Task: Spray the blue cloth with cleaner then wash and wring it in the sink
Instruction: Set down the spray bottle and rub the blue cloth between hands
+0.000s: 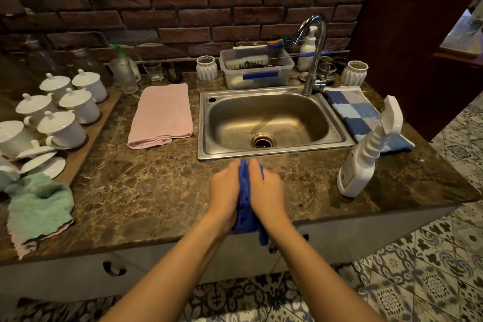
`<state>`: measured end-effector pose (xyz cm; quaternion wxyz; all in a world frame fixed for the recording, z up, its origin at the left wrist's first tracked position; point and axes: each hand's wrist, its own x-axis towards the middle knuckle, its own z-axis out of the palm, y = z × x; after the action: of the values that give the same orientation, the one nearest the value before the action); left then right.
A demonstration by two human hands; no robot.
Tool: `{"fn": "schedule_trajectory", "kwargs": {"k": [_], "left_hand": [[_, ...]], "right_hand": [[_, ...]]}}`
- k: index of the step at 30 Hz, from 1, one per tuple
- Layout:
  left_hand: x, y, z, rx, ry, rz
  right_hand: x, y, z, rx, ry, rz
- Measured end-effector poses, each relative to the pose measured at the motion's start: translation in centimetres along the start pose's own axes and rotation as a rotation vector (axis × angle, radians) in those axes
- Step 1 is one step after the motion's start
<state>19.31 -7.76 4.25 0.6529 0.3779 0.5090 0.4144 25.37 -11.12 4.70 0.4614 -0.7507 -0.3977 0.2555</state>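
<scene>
The blue cloth (pixel 245 198) is bunched up between both hands, over the counter just in front of the sink (pixel 337 136). My left hand (pixel 225 192) grips it from the left and my right hand (pixel 266 191) grips it from the right, palms facing each other. A tail of the cloth hangs below my wrists past the counter edge. The white spray bottle (pixel 366 154) stands upright on the counter to the right, apart from both hands. The steel sink basin looks dry, and no water runs from the chrome tap (pixel 313 60).
A pink cloth (pixel 162 115) lies left of the sink and a blue checked towel (pixel 358 115) right of it. White lidded cups (pixel 62 115) fill a board at far left, with a green cloth (pixel 39 206) near them. A plastic tub of brushes (pixel 257 70) stands behind the sink.
</scene>
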Motion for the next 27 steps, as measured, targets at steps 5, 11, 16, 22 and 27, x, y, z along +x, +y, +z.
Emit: {"fn": "schedule_trajectory", "kwargs": {"k": [5,11,16,22,27], "left_hand": [[0.6,0.4,-0.5,-0.160,-0.253,-0.192],[1.5,1.5,-1.2,-0.300,-0.181,-0.141],[1.4,1.6,-1.8,-0.256,-0.177,-0.001],[0.4,1.1,-0.3,-0.207,-0.146,-0.069],[-1.4,0.0,1.1,-0.141,-0.126,-0.084]], "right_hand": [[0.2,-1.5,-0.3,-0.050,0.002,-0.099],[3.1,-1.0,-4.6,0.317,0.083,0.258],[2.1,-0.1,-4.7,0.308,0.094,0.239],[-0.8,-1.5,-1.8,-0.095,0.100,-0.139],[2.0,-2.4,-1.9,-0.117,0.150,-0.076]]}}
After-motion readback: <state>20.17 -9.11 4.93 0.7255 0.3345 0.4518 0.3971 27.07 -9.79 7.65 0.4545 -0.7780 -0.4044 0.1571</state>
